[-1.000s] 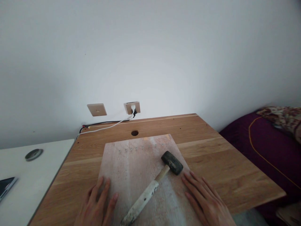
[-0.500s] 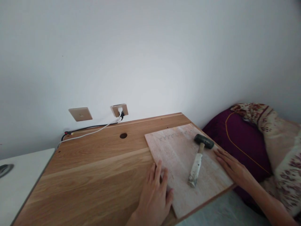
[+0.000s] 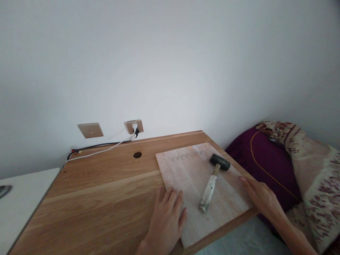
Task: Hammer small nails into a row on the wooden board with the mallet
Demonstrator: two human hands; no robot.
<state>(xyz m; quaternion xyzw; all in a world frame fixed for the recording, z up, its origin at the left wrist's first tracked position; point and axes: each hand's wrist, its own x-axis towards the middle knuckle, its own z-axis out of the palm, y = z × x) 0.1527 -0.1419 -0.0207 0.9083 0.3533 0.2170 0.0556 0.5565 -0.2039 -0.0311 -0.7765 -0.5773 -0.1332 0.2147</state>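
A square, pale pinkish tile [image 3: 183, 177] lies flat on the wooden tabletop [image 3: 106, 198], near its right end. On the tile rests a mallet with a black head [image 3: 220, 162] and a whitish, worn handle [image 3: 208, 193], which slants toward me. My left hand [image 3: 166, 217] is open, palm down, its fingers spread against the tile's left edge. At the tabletop's right edge, my right hand [image 3: 261, 196] has its fingers stretched forward beside the tile's right side; some of its fingers are hidden. Neither hand touches the mallet.
White and black cables [image 3: 99, 152] run along the back edge to a wall socket [image 3: 134, 126]. A cable hole [image 3: 137, 154] sits in the tabletop. At left is a white surface [image 3: 26, 198]. Purple cushion [image 3: 257, 159] and patterned bedding [image 3: 316, 184] lie on the right.
The tile, with the mallet on it, has slid a little left on the tabletop, uncovering a strip along the right edge. My hands have shifted left with it.
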